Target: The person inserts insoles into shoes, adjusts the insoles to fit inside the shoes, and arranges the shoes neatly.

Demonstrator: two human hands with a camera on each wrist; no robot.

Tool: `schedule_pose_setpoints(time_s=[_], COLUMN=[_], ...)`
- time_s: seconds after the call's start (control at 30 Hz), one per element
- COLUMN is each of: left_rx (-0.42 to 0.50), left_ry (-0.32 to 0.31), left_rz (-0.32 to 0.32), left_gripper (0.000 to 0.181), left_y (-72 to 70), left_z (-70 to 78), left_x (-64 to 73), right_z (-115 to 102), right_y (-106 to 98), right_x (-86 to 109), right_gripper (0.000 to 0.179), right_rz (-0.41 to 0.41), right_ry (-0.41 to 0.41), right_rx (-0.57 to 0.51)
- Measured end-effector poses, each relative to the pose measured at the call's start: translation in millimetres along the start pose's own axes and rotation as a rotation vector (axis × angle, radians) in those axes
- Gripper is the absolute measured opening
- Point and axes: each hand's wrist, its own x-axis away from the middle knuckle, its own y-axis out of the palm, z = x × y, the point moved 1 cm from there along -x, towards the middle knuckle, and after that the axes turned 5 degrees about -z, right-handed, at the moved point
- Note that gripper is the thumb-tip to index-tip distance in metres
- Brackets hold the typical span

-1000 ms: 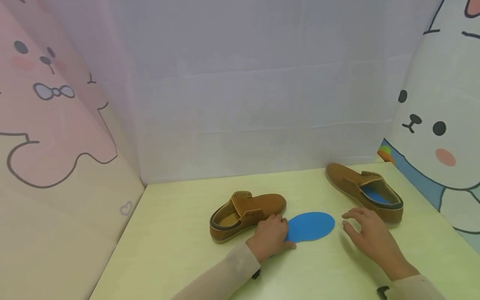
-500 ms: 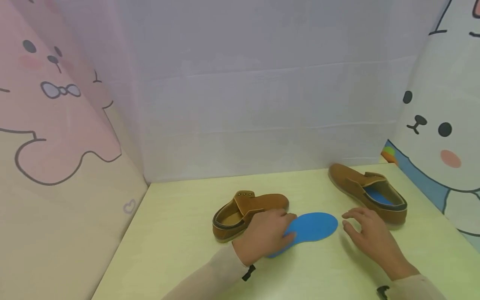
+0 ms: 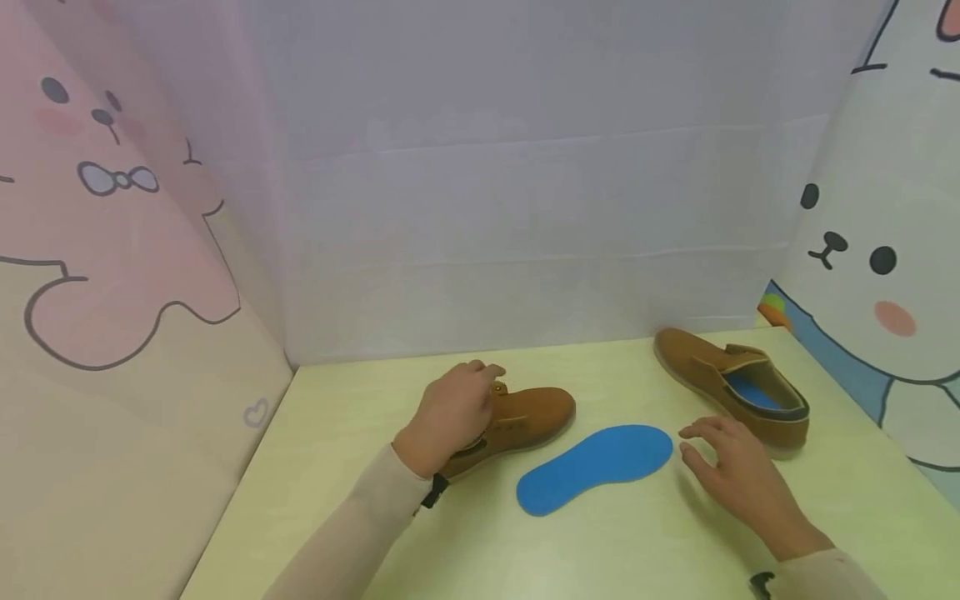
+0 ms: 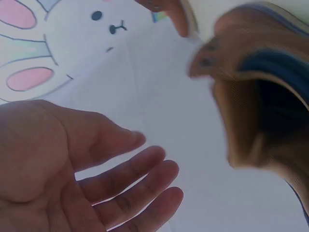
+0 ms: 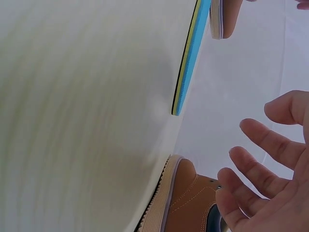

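My left hand (image 3: 452,414) is over the opening of the left brown shoe (image 3: 536,414), hiding most of its heel half. In the left wrist view, the left hand (image 4: 96,164) has loosely bent fingers with nothing between them, and the shoe (image 4: 231,63) appears blurred. A blue insole (image 3: 596,467) lies flat on the table in front of that shoe. My right hand (image 3: 742,483) hovers near the insole's wide end, fingers relaxed and holding nothing. The right wrist view shows the insole's layered edge (image 5: 190,58) apart from the right hand (image 5: 275,169).
A second brown shoe (image 3: 697,367) stands at the table's back right, a blue insole (image 3: 752,392) inside it. A white cloth (image 3: 525,208) hangs behind the pale yellow table (image 3: 360,392). Cloths with cartoon animals line both sides.
My left hand has left the insole and moved left and up, over the left shoe's opening. The whole insole is now uncovered, in about the same spot. The right hand has barely moved.
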Motion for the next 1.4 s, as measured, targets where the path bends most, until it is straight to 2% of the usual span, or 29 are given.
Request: schedule_pose_setpoints(time_s=[0.13,0.3,0.37,0.47,0.6,0.77,0.93,1.2,1.4], left_rx=[0.032,0.071,0.089,0.124,0.162,0.150,0.142,0.185,0.240], left_ry=[-0.114,-0.208,-0.221,-0.198,-0.144,-0.122,-0.087,-0.092,-0.153], left_rz=[-0.044,-0.134,-0.165,-0.191,-0.217,-0.234,-0.236,-0.285,-0.287], left_gripper=[0.031,0.038,0.040,0.037,0.022,0.026,0.022,0.027,0.027], left_y=[4.6,20.0,26.3,33.7,40.8,47.5,48.6,44.7,46.3], left_z=[-26.7,-51.8,-57.4,-61.8,-64.4,-67.6,-69.1,-74.4,-78.5], left_x=[-8.7,-17.0,-19.9,-25.3,-32.3,-38.3,-42.9,-44.1,-43.2], right_z=[2,1,0,0,0,1,3,4,5], right_y=[-1,-2,-2,-1,0,1,-1,-2,-5], right_x=[1.1,2.5,2.6,2.2,2.8,3.4,4.3,2.3,1.5], right_gripper=[0.013,0.014,0.014,0.014,0.014,0.013,0.012,0.013,0.012], right_rz=[-0.012,-0.001,0.007,0.013,0.008,-0.007,-0.007,0.002,-0.008], right_ry=[0.019,0.009,-0.003,-0.005,0.007,0.014,0.023,0.010,0.024], right_rx=[0.006,0.005,0.007,0.013,0.014,0.006,0.018,0.017,0.028])
